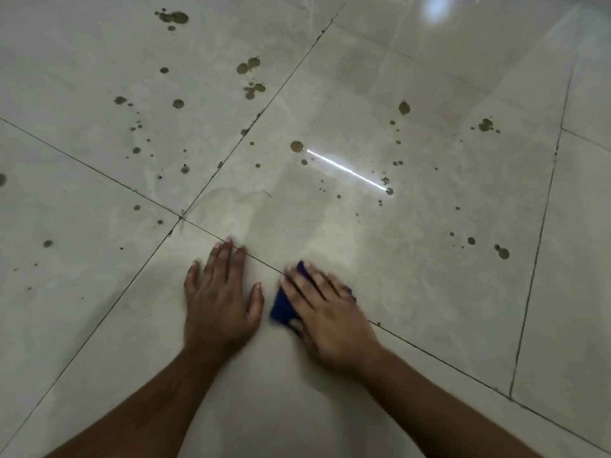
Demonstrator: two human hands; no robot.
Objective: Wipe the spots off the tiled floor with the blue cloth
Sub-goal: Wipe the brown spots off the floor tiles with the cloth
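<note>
Cloth (284, 309), blue, pressed flat under right hand (330, 312), fingers spread; left hand (218, 299) flat on spotted floor (429, 292), fingers apart.

Right hand (325, 312) presses the blue cloth (284, 307) flat on the tiled floor (429, 309); left hand (216, 299) rests beside it (brown spots (296, 146) lie beyond).

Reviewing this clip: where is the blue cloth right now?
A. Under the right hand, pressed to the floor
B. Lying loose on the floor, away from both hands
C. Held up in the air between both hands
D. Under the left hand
A: the blue cloth shows from under the right hand, which lies over it on the tiled floor, while the left hand rests flat on bare tile beside it.
</note>
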